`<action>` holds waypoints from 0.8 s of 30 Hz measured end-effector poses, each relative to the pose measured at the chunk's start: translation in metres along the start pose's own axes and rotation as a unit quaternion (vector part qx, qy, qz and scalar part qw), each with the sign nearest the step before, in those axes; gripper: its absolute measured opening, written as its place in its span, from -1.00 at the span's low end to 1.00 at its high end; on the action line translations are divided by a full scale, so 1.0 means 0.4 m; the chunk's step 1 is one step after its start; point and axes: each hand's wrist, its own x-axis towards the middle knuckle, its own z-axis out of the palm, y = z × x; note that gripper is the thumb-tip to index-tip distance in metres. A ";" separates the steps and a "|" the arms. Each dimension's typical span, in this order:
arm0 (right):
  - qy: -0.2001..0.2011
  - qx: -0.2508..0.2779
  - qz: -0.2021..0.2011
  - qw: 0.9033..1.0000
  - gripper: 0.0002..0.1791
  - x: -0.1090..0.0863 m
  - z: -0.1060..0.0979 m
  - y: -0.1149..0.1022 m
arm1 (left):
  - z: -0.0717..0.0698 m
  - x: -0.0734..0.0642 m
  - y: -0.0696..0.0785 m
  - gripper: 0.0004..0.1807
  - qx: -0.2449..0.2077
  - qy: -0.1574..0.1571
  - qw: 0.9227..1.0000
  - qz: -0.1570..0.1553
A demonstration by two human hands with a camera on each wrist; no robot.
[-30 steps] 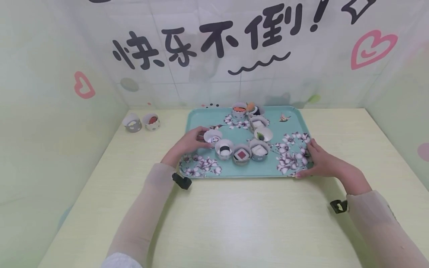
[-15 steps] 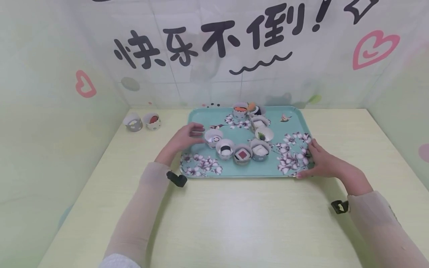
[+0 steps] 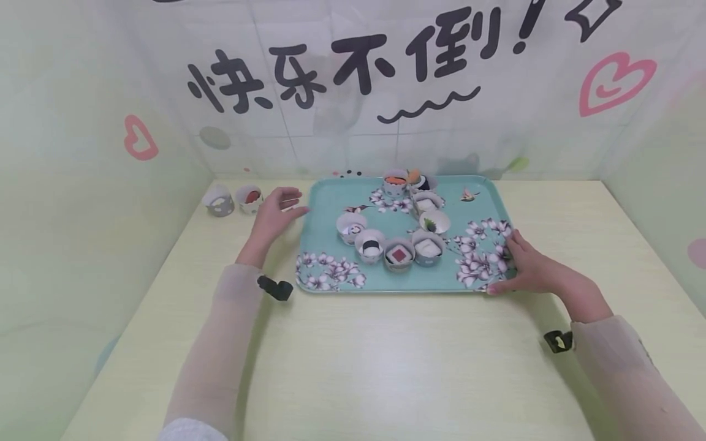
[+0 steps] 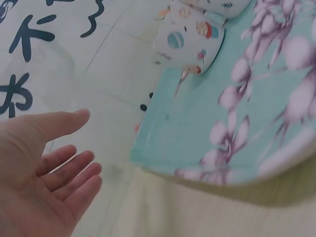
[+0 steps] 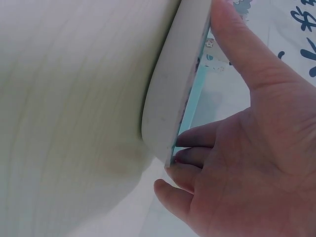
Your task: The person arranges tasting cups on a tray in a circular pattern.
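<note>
My left hand hangs over the table between the tray and the two cups at the far left, fingers spread and holding nothing; the left wrist view shows its bare palm. A turquoise tray with printed flowers bears several paper cups in a curved row. Toy-like sushi pieces sit in them, such as a white one with a black band and a white one with a red square. At the tray's near right corner, my right hand grips its rim, thumb on the front edge and fingers along the right side.
At the back left of the table stand a grey cup and a pale cup with a red piece inside. Pale printed sheets enclose the table at the back and sides.
My left hand has let go of the leftmost cup on the tray and moved left and back, off the tray towards the two far cups. My right hand stays at the tray's corner.
</note>
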 end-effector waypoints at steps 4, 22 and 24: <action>-0.001 0.001 -0.001 1.000 0.54 0.000 0.001 -0.001 | -0.026 0.003 -0.020 -0.38 -0.021 0.071 0.997 -0.006; -0.002 0.002 0.000 1.000 0.54 -0.005 -0.005 -0.010 | -0.117 0.011 -0.096 -0.33 -0.104 0.255 0.958 -0.080; -0.003 0.001 0.001 1.000 0.54 -0.005 -0.005 -0.010 | -0.123 0.011 -0.102 -0.30 -0.098 0.252 0.958 -0.091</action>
